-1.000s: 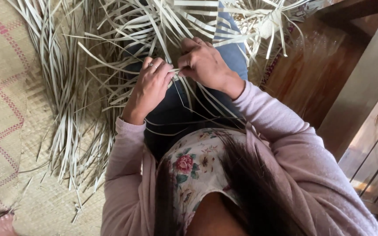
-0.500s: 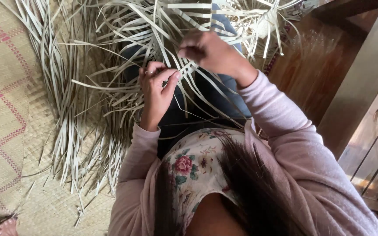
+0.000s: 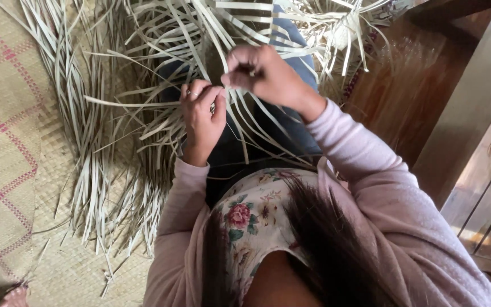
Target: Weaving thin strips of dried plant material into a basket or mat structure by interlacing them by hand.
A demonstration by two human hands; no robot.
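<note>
In the head view, your left hand (image 3: pixel 202 116) has its fingers closed in a pinch on one pale leaf strip (image 3: pixel 240 122) over your lap, and your right hand (image 3: pixel 262 74), just above and touching it, is curled shut on the same strands; keep the pinch firm at the crossing and draw each strip snug and flat so it does not twist. Counted: two hands, one woven floor mat (image 3: pixel 1 142) along the left edge of the floor, one wooden frame (image 3: pixel 461 113) at the right; the loose strips (image 3: pixel 98 142) are too many to count.
</note>
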